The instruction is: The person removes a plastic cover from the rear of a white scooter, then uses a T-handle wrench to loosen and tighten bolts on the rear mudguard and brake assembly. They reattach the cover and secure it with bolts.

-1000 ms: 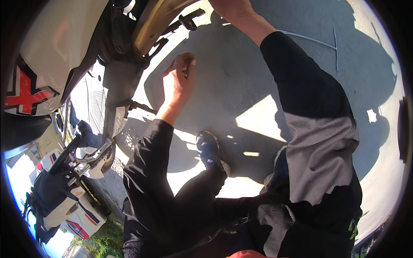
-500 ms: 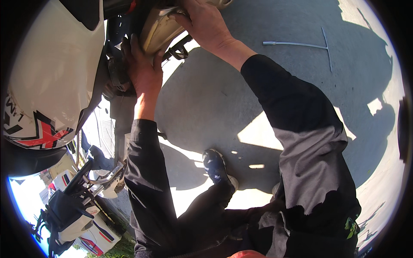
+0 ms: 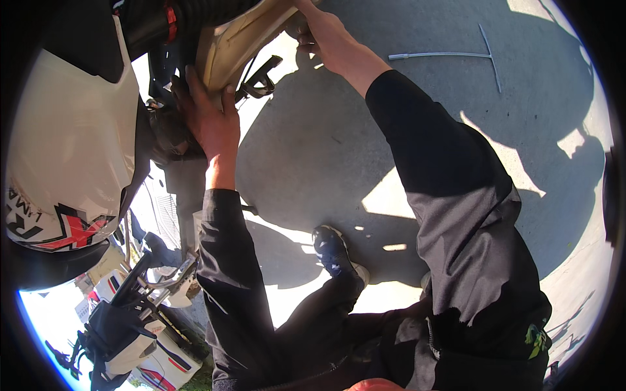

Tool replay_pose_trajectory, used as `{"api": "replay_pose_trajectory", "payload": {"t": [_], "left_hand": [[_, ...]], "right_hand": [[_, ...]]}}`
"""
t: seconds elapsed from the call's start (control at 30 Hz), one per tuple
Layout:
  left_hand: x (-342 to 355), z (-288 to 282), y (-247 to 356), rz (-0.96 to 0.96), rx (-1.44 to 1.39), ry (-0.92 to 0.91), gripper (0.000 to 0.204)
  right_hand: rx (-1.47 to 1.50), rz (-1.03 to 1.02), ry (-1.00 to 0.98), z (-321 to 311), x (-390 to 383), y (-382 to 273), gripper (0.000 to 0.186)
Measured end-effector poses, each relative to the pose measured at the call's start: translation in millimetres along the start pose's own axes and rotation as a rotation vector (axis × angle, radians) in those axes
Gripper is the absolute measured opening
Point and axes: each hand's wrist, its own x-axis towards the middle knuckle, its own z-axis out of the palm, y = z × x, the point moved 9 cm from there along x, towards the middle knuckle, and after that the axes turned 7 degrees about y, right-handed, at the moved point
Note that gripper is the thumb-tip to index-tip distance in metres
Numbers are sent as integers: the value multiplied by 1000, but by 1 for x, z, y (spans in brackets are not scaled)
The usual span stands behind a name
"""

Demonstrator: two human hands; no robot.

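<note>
A gold-coloured swingarm [image 3: 225, 49] of a motorcycle slants across the upper left of the view. My left hand [image 3: 212, 127] is wrapped round its near end, thumb on the right side and fingers on the left. Farther along, at the top edge, my right hand [image 3: 328, 40] grips the swingarm's right side with curled fingers; part of this hand is cut off by the picture's rim. Between my hands, a black bracket [image 3: 261, 79] sticks out beside the swingarm. Just left of my left hand is a dark mechanical part [image 3: 171, 130].
The motorcycle's white body panel [image 3: 75, 137] with red and black graphics fills the left. A T-handle wrench [image 3: 443, 56] lies on the grey concrete floor [image 3: 313, 150] at the upper right. Another motorcycle [image 3: 124, 326] stands at the lower left. My shoe [image 3: 331, 244] is on the floor below.
My right hand has shifted from the swingarm's top to its right side, fingers now lower. The left hand keeps its hold. The view has shifted slightly.
</note>
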Motion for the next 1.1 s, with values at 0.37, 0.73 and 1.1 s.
{"api": "replay_pose_trajectory", "payload": {"t": [0.37,0.73,1.1], "left_hand": [[-3,-6,-1,42,33,-119,76],[-2,-11,4,60,102,-57,75],[2,-2,-8,52,-41,-128,76]], "right_hand": [[122,102,47,19,-12,-4,74],[169,31,98,28,-13,-9,70],[72,37,20,21,6,7,72]]}}
